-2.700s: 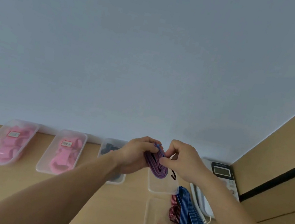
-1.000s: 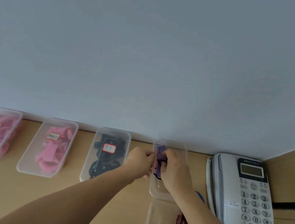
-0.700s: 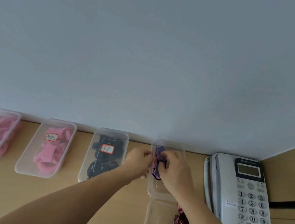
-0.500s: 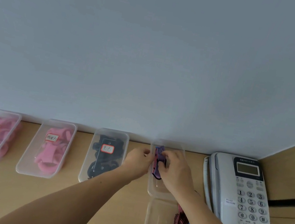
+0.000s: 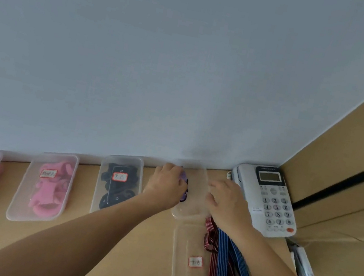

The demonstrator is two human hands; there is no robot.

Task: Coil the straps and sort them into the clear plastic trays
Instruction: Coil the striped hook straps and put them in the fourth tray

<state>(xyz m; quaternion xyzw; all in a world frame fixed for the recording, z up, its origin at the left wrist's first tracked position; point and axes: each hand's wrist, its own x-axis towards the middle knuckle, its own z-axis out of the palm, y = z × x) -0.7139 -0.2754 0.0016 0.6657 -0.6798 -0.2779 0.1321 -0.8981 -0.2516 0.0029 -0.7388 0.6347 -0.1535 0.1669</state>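
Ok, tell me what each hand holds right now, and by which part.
Left hand grips the purple coiled strap by its left side, inside the clear tray. Right hand holds nothing, fingers straight.

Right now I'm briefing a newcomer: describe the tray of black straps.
Follow the grey wall down to the clear plastic trays. The third tray from the left alone holds black straps; its neighbours hold pink straps or a purple strap.

The wooden desk (image 5: pixel 140 271) bears four clear trays (image 5: pixel 15 206) along the wall — a fifth (image 5: pixel 179 259) nearer — and a telephone (image 5: pixel 262 200).
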